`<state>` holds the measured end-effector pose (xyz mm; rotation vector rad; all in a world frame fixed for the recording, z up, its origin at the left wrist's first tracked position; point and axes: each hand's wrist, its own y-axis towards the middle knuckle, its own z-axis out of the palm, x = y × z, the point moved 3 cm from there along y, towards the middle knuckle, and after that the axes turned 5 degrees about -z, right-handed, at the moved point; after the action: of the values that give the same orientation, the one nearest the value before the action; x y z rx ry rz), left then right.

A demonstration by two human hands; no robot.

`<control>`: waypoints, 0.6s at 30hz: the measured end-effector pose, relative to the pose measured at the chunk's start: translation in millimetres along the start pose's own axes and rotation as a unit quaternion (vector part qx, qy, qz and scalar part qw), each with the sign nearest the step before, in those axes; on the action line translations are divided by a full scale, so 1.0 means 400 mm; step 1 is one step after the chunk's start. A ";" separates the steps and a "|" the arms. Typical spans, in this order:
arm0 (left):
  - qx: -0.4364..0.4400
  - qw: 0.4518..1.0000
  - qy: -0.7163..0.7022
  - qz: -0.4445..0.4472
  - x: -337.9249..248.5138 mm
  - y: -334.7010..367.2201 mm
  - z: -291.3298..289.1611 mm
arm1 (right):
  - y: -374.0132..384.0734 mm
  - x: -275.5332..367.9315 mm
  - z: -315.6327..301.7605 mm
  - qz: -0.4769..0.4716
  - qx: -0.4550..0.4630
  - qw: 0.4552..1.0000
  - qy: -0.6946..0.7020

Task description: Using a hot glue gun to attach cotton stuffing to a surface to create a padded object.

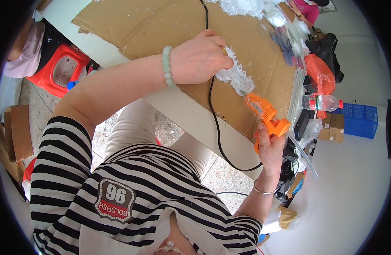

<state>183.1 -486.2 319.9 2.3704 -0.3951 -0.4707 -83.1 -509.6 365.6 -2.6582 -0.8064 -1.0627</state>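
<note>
My left hand [199, 59], with a pale green bead bracelet at its wrist, is closed on a white fringed, feathery piece [238, 78] over the cardboard sheet [153, 34]. My fingers partly hide the piece's upper end. To its lower right, my right hand [270, 148] is wrapped round the handle of an orange glue gun [261, 108]. The gun's nozzle points up and left, close to the fringed piece's lower end; whether they touch I cannot tell. A black cord [212, 106] runs under my left hand and curves along the table edge toward my right hand.
White fringed material [246, 6] is heaped at the far edge. Along the right lie clear sticks [294, 97], a plastic bottle [323, 103], a red bag [321, 72] and a black bag [327, 49]. A red stool [55, 78] stands left. Other people show at both upper corners.
</note>
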 end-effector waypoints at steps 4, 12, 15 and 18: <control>0.000 1.000 -0.005 0.001 -0.002 0.001 -0.003 | 0.003 -0.010 0.003 0.002 -0.024 0.999 0.023; 0.001 1.000 -0.006 -0.004 -0.002 0.001 -0.004 | 0.012 0.008 0.002 0.000 -0.023 0.999 -0.044; 0.002 1.000 -0.005 -0.002 0.000 0.002 -0.002 | 0.022 -0.012 -0.003 -0.031 -0.049 0.996 -0.063; 0.003 1.000 -0.003 0.001 0.000 0.002 -0.002 | 0.023 -0.007 -0.001 -0.021 -0.048 0.996 -0.079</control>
<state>183.5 -486.2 321.0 2.3744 -0.4016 -0.4758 -80.1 -518.8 364.2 -2.8474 -0.8639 -0.9319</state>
